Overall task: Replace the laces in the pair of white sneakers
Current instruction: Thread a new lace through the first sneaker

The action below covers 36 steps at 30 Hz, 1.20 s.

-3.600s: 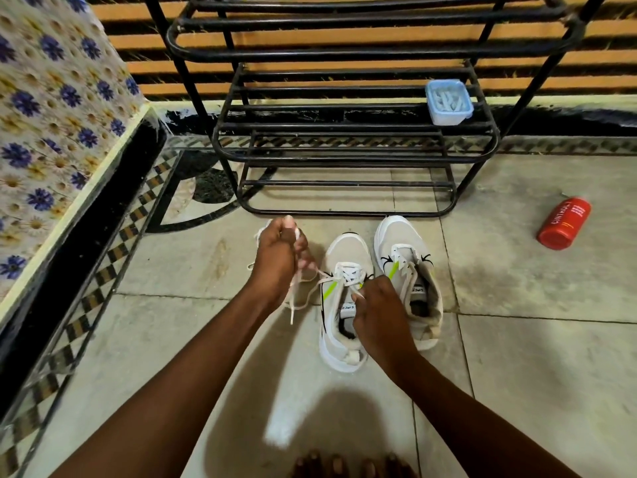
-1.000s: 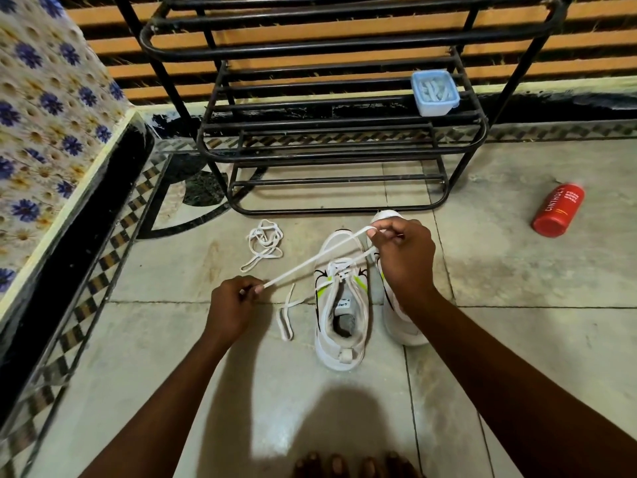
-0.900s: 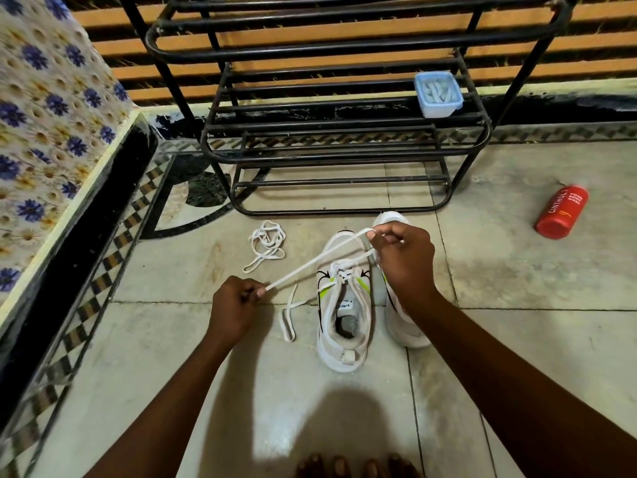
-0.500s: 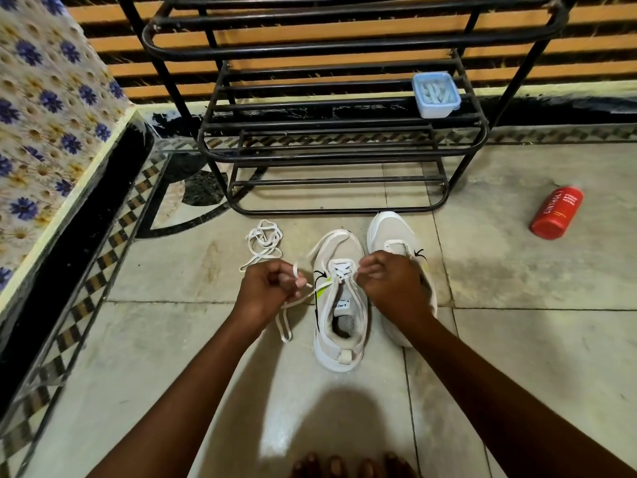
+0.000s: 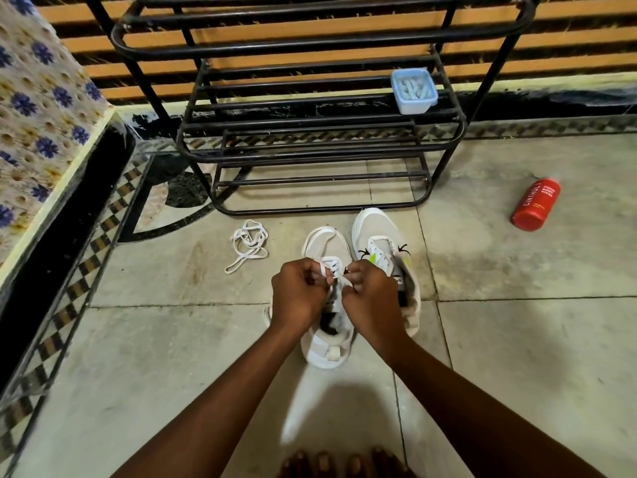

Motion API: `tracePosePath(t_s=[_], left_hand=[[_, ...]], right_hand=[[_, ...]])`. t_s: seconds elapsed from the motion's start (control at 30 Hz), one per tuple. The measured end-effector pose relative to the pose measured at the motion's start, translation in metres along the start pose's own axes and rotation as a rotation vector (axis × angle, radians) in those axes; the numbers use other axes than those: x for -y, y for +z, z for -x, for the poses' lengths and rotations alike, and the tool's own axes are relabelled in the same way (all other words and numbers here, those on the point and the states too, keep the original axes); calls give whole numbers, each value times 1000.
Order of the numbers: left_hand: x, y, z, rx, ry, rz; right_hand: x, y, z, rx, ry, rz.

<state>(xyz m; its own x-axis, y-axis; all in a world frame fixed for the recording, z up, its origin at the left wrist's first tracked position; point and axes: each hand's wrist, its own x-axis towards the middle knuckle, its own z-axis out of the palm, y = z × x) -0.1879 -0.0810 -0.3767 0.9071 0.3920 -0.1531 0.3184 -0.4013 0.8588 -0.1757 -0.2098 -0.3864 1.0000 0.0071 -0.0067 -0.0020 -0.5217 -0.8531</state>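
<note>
Hands closer now: our left hand and right hand pinch the lace over the left sneaker; red bottle reads "CINTHOL".

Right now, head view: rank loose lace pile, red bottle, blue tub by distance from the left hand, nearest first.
From the left hand:
1. Loose lace pile, on the floor just up-left.
2. Blue tub, on the rack shelf, up-right.
3. Red bottle, lying on the floor far right.
</note>
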Motion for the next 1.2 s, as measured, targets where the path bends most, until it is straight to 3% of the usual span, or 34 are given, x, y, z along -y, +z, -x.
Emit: tracePosePath(t_s=[0.37, 0.8, 1.2], left_hand=[[7, 7, 7, -46, 74, -34], [12, 9, 0, 19, 200, -159], [12, 7, -8, 63, 108, -106]], right_hand=[[1, -4, 0, -1, 55, -52], [-3, -3, -3, -7, 74, -59], [0, -4, -10, 67, 103, -56]])
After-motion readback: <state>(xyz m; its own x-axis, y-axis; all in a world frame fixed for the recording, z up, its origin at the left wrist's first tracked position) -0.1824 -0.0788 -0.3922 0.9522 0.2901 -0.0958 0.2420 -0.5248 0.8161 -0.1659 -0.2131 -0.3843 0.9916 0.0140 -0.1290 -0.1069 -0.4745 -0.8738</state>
